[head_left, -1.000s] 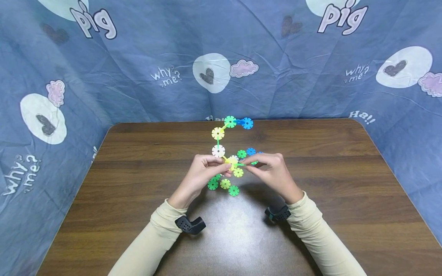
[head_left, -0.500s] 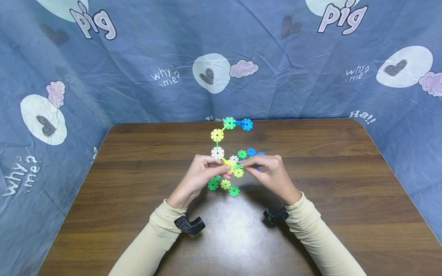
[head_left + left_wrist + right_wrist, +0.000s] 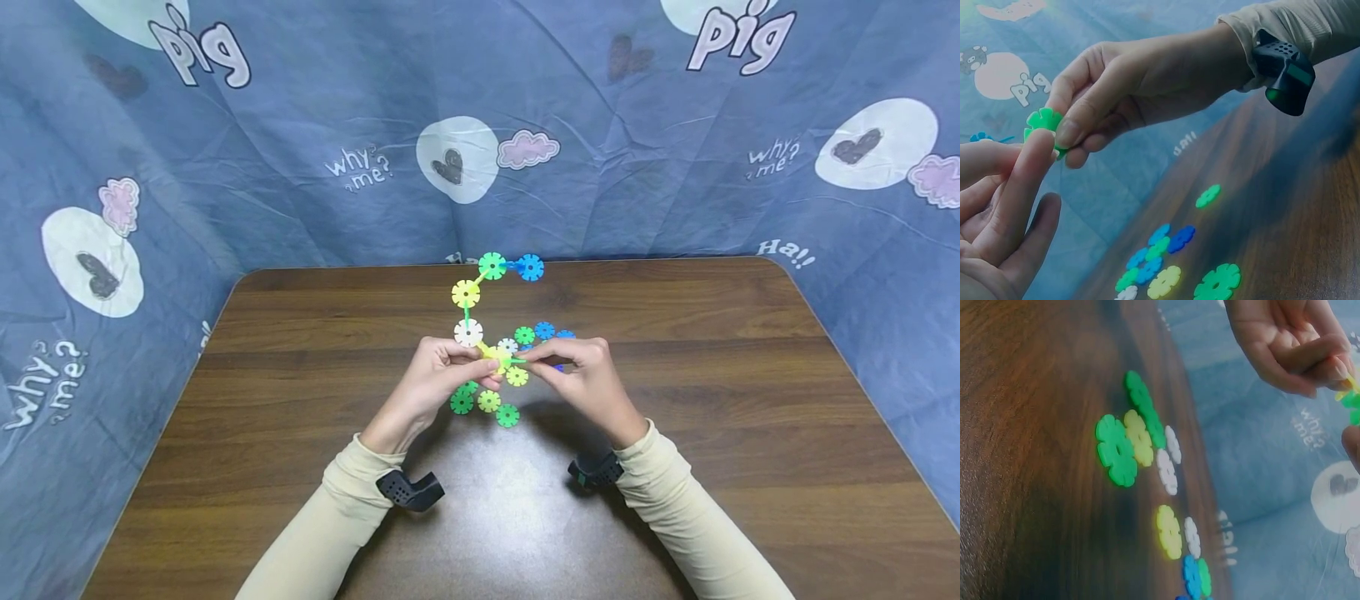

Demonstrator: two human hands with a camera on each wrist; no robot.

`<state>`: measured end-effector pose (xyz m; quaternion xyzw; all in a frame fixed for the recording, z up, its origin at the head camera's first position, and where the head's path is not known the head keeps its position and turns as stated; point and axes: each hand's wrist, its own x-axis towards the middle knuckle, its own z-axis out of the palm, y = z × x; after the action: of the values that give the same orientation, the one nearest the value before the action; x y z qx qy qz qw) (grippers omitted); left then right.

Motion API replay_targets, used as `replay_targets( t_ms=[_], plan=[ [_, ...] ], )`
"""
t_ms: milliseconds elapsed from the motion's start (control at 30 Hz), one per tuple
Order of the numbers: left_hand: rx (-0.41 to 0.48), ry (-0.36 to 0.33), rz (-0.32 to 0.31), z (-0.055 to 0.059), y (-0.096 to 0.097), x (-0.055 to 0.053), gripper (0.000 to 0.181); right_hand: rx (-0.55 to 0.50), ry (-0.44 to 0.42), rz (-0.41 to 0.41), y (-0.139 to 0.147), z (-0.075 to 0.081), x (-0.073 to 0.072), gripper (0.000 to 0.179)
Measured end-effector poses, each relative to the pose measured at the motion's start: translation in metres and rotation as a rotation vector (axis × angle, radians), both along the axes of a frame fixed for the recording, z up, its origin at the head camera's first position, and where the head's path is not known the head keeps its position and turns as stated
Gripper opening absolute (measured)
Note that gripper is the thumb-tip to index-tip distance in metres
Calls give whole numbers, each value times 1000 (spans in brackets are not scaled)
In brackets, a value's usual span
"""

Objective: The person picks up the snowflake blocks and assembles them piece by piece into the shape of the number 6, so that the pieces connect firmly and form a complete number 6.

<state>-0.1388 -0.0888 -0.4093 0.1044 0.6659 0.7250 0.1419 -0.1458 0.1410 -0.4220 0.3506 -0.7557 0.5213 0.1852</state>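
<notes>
I had the left hand (image 3: 442, 369) pinching a yellow disc (image 3: 495, 360), the chain's near end; just right of it, the right hand (image 3: 581, 367) pinched a green disc (image 3: 1044, 119) against the yellow, though I couldn't tell whether they were slotted; beyond the left fingertips the chain (image 3: 466, 293) ran away, bending right to a blue disc (image 3: 532, 267); below the grip, loose discs (image 3: 507, 415) lay on the table (image 3: 262, 375).

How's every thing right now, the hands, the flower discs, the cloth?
Chain: joined, held above the table.
Left hand: pinching the chain's near end.
Right hand: pinching a green disc.
Green disc: whether slotted in, can't tell.
Other discs: lying on the table.
Cloth: wrinkled.
</notes>
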Motion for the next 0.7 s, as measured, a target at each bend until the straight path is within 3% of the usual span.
replay_targets(
  t_ms=[200,433,700],
  plan=[
    [-19,-12,-12,0,-1,1,23,70,72,-2,0,1,0,21],
    [-18,7,3,0,0,2,22,123,165,-65,-1,0,4,19],
    [-11,36,22,4,1,1,22,95,147,-72,-2,7,4,22]
  ],
)
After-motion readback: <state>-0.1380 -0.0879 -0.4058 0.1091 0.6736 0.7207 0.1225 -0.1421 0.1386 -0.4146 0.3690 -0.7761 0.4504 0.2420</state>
